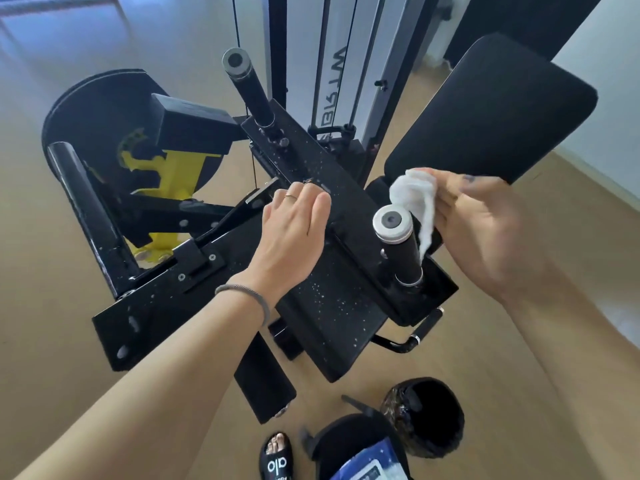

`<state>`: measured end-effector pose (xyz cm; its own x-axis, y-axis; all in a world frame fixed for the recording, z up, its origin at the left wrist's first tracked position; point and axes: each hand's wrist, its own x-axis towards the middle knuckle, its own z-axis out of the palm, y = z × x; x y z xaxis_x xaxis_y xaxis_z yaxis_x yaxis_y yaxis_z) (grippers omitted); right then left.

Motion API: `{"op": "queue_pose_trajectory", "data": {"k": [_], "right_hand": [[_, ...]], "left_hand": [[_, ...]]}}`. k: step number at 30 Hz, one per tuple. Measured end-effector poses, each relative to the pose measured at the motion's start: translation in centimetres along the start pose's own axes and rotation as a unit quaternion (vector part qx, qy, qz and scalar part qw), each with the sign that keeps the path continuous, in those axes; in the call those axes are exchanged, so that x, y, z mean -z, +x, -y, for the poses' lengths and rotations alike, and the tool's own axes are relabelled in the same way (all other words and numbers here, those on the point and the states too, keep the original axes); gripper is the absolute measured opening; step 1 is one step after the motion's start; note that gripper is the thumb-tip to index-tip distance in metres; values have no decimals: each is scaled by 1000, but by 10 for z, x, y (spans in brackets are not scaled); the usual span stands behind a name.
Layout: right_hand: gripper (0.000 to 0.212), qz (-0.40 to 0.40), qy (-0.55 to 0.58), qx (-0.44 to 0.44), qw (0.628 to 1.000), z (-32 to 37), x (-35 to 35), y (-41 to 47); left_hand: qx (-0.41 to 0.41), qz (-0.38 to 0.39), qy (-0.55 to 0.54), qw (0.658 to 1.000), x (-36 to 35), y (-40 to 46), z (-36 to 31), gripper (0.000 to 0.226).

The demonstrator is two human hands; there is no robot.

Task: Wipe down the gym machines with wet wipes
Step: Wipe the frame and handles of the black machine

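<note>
The right hand (478, 223) pinched a bunched wet wipe (414, 199) beside the near handle (398, 244); the left hand (294, 230) lay flat, fingers together, on the machine's black plate (332, 306). The loosely hanging wipe risked slipping free or snagging on the handle's cap.

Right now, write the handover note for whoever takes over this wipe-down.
Left hand: open, resting flat on the machine's black arm pad, holding nothing.
Right hand: pinching a white wipe beside the near handle; the wipe hangs against the grip.
Wipe pack: on the floor at the bottom edge, next to a black bin.
Done: cannot tell what has been wiped; the pad still shows white specks.
Left: near handle, far handle, arm pad, back pad, the left roller.
</note>
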<state>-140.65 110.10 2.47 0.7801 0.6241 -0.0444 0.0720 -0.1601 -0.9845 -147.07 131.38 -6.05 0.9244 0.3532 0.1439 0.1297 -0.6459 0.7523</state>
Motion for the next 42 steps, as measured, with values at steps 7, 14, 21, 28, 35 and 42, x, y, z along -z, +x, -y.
{"op": "queue_pose_trajectory", "data": {"k": [7, 14, 21, 28, 35, 42], "right_hand": [[48, 114, -265, -93, 953, -74, -1, 58], [31, 252, -402, 108, 874, -63, -9, 82], [81, 223, -499, 29, 837, -49, 13, 54], [51, 196, -535, 43, 820, -43, -34, 131], [68, 206, -527, 11, 824, -39, -35, 129], [63, 226, -609, -16, 760, -26, -57, 159]], "left_hand": [[-55, -26, 117, 991, -20, -1, 18, 19], [-87, -44, 148, 984, -18, 1, 23, 21], [-97, -29, 158, 982, -17, 2, 24, 19], [-111, -21, 176, 978, -17, 3, 29, 20], [-105, 49, -38, 992, 35, 23, 23, 13], [-16, -160, -122, 979, 115, 143, 27, 27]]}}
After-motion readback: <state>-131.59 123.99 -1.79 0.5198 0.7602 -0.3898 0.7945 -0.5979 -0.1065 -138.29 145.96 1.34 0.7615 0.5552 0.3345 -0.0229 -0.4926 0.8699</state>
